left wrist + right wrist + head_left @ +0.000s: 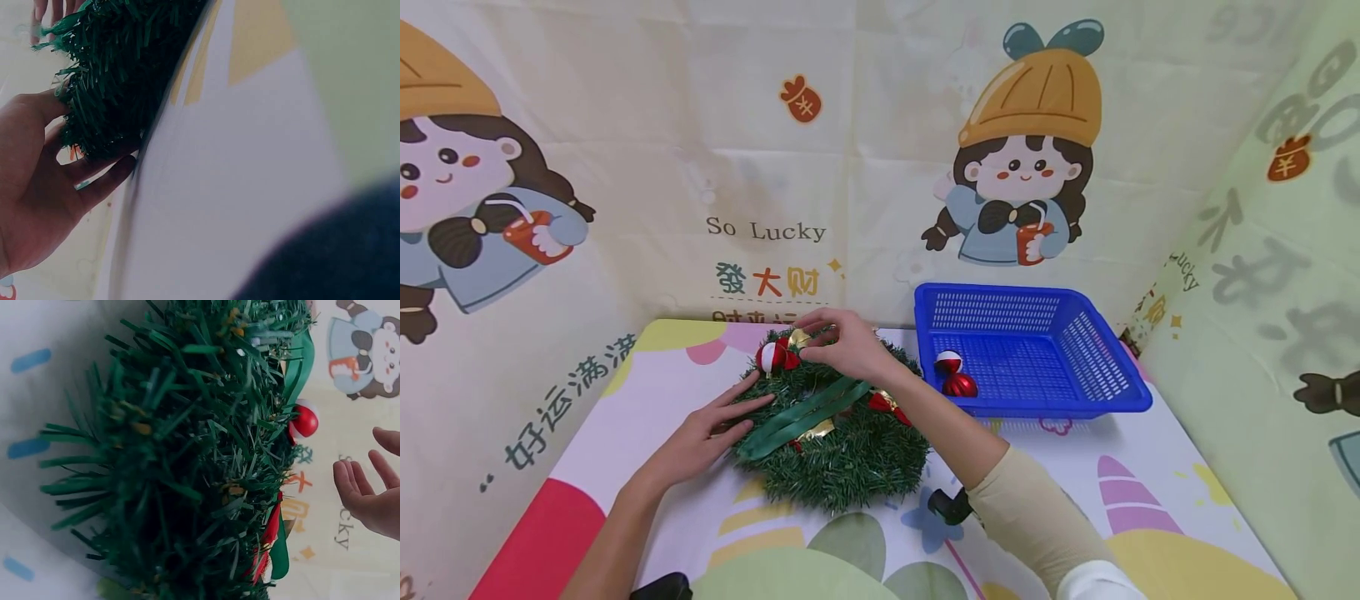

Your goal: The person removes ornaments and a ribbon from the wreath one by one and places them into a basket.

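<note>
A green tinsel wreath [872, 462] lies on the table, with a dark green ribbon [808, 418] across it and red bows with gold pieces around it. At its upper left sits a red-and-white ball [768, 357]. My left hand [700, 442] rests on the wreath's left side, its fingers extended and spread; the left wrist view shows these fingers [103, 184] against the tinsel. Over the wreath's far edge hovers my right hand [850, 343], close to the ball and a gold piece [798, 338]. In the right wrist view its loosely bent fingers [353, 478] hold nothing.
To the wreath's right stands a blue plastic basket [1037, 406]. Inside it are a red-and-white ball [948, 362] and a shiny red ball [959, 385]. Printed cloth covers the table [692, 517], and a patterned backdrop [880, 167] rises behind and beside it.
</note>
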### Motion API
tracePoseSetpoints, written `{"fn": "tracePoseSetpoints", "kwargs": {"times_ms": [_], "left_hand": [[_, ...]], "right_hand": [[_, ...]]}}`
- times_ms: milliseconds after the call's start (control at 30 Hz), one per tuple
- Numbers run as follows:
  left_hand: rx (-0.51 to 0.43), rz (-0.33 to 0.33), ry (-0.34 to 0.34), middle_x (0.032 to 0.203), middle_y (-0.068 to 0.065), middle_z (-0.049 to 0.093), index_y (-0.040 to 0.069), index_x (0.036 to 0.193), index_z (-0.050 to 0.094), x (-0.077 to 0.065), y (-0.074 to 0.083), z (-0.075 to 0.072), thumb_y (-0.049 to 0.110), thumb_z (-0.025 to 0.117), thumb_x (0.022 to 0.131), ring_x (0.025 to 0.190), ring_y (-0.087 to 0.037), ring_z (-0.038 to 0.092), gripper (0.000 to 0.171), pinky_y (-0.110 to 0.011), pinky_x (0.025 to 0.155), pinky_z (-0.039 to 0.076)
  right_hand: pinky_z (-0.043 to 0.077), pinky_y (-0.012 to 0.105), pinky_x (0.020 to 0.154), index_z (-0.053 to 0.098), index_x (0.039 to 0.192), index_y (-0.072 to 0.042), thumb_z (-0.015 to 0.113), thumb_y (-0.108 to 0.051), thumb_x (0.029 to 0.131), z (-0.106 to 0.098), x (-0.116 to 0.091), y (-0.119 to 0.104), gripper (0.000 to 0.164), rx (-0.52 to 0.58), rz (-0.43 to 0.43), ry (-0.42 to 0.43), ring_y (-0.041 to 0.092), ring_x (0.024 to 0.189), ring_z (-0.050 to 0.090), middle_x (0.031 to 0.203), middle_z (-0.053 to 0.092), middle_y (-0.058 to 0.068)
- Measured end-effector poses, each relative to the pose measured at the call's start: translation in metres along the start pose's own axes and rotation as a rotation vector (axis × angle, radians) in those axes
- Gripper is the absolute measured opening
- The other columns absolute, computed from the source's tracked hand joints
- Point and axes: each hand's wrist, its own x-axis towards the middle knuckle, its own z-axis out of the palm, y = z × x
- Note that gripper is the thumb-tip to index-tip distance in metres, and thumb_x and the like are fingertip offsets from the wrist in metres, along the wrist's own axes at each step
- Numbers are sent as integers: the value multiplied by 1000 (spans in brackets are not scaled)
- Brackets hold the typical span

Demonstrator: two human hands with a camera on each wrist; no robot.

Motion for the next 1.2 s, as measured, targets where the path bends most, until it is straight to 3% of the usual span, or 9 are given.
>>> {"fn": "tracePoseSetpoints", "kwargs": {"times_ms": [200,567,867,1200], "left_hand": [[4,-6,-1,173,-1,26,29,151,58,-1,-1,-1,22,59,108,157,-38,29,43,-5,108,25],[8,6,6,173,-3,27,27,151,58,-2,-1,-1,19,59,108,156,-38,30,44,-3,108,23],[-19,27,2,173,-4,27,25,151,58,0,0,1,18,59,108,157,-37,29,44,-4,109,24],[-15,22,3,173,-4,27,25,151,58,1,0,0,18,60,107,157,-38,30,44,-3,109,22]], "right_hand": [[57,34,83,69,134,-11,76,-12,97,9,12,-4,38,-51,32,-27,25,113,68,137,65,16],[57,30,83,70,132,-13,76,-8,95,25,33,-2,37,-207,58,-86,21,112,69,135,68,12],[58,31,84,72,130,-15,78,-7,93,32,40,0,38,-262,64,-98,25,118,67,135,66,9],[56,30,80,74,129,-24,79,-7,93,35,48,5,40,-283,70,-115,24,120,64,155,54,1]]}}
